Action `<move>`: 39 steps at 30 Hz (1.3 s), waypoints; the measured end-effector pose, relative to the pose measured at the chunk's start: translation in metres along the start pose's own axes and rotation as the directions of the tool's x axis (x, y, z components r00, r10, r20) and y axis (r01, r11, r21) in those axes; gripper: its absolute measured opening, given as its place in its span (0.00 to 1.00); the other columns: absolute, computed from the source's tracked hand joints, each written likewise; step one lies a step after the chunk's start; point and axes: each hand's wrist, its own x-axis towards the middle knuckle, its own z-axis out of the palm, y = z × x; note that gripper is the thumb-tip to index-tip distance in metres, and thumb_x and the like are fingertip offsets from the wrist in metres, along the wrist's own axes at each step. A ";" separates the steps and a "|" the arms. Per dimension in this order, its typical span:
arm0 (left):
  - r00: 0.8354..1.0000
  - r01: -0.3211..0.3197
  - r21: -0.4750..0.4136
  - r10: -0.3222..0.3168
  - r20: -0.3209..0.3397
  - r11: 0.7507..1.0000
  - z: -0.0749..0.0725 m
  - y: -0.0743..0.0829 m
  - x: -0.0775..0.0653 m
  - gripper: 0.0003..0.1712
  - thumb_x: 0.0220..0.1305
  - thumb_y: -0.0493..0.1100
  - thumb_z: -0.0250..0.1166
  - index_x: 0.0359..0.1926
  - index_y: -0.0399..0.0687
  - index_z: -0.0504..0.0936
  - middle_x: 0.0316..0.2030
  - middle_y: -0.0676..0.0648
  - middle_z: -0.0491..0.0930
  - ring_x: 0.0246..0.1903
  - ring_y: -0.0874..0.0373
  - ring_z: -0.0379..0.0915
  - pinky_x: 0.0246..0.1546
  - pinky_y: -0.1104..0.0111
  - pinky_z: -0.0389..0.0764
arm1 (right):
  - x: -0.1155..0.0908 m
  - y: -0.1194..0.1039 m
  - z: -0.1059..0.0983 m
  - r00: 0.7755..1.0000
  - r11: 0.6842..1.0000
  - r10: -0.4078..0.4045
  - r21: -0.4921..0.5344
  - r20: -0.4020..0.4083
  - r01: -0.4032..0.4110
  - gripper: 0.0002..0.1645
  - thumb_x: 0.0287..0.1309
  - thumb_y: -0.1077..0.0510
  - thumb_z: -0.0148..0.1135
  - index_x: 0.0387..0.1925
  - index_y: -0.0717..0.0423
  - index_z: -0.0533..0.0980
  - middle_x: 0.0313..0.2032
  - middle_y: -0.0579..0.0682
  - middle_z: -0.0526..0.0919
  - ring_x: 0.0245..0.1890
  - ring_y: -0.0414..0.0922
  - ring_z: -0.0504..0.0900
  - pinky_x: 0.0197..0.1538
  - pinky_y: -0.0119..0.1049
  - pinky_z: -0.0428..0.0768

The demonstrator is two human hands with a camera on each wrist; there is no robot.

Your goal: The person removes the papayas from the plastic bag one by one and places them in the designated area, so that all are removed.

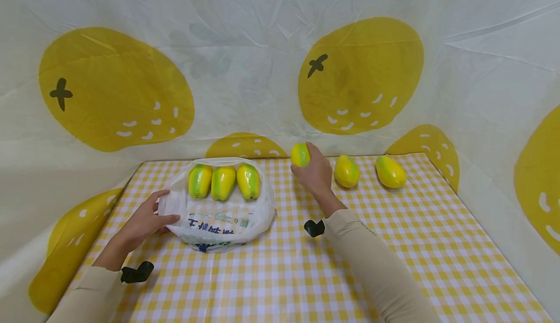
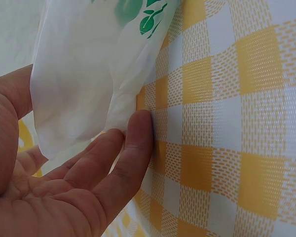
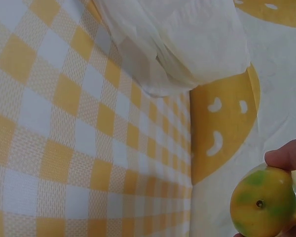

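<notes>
A white plastic bag with printed lettering lies with its mouth held wide on the left of the table. Three yellow-green papayas sit side by side inside it. My left hand grips the bag's left rim, its thumb and fingers on either side of the film; the left wrist view shows the fingers under the bag's edge, close to the cloth. To the right of the bag, my right hand holds another papaya raised above the table. In the right wrist view, the end of this papaya faces the camera.
Two more papayas, one upright and one tilted, stand apart at the back right. A yellow-and-white checked cloth covers the table. Behind it hangs a pale curtain printed with big yellow fruit.
</notes>
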 end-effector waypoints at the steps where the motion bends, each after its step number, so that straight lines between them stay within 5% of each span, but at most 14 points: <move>1: 1.000 0.005 0.001 -0.005 -0.002 1.000 0.000 0.001 0.000 0.60 0.68 0.45 0.71 0.83 0.40 0.37 0.73 0.23 0.58 0.52 0.48 0.79 0.43 0.66 0.87 | 0.000 0.001 0.000 1.000 1.000 0.003 0.000 0.000 -0.003 0.47 0.59 0.48 0.72 0.77 0.45 0.65 0.68 0.54 0.78 0.58 0.60 0.80 0.61 0.56 0.79; 39: 1.000 0.005 -0.025 -0.004 0.008 1.000 -0.001 0.000 0.000 0.60 0.69 0.44 0.71 0.83 0.40 0.37 0.73 0.22 0.57 0.51 0.49 0.79 0.42 0.65 0.87 | 0.006 0.032 -0.011 0.996 0.997 0.080 -0.016 0.026 -0.079 0.49 0.60 0.51 0.71 0.80 0.50 0.61 0.76 0.55 0.69 0.71 0.61 0.71 0.72 0.58 0.70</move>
